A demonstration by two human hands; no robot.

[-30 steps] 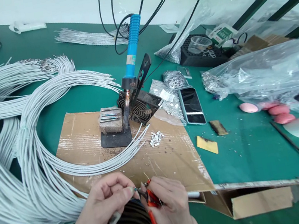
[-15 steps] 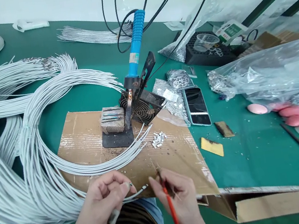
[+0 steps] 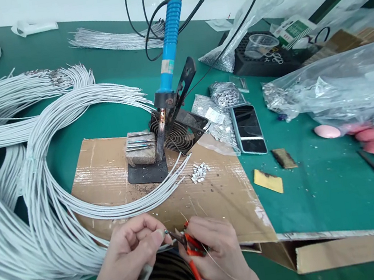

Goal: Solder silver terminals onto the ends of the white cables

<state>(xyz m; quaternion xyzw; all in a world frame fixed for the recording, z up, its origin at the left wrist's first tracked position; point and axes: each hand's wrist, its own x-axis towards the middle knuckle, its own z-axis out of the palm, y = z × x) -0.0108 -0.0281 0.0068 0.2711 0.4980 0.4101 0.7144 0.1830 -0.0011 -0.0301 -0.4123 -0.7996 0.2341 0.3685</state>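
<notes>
My left hand (image 3: 137,242) is closed in a pinch on the tip of a thin cable (image 3: 166,231), mostly hidden by the fingers. A greyish-white scrap (image 3: 145,275) shows below that palm. My right hand (image 3: 218,248) is wrapped round red-handled pliers (image 3: 191,244), whose dark, narrow jaws reach to the pinched tip; I cannot tell whether they grip it. A fine bare wire (image 3: 218,264) loops across the right hand. Behind both hands, a bundle of white cables (image 3: 120,210) curves over the cardboard (image 3: 231,204).
A soldering iron (image 3: 171,38) with a blue handle leans in its stand (image 3: 147,172). Small white connectors (image 3: 199,172) lie in a pile beside it. Further right are a phone (image 3: 248,129), a yellow sponge (image 3: 268,181) and plastic bags (image 3: 348,81). Coiled white cables (image 3: 12,224) fill the left.
My right hand has moved left and turned, bringing the pliers' jaws up to the tip in my left hand. The left hand stays about where it was.
</notes>
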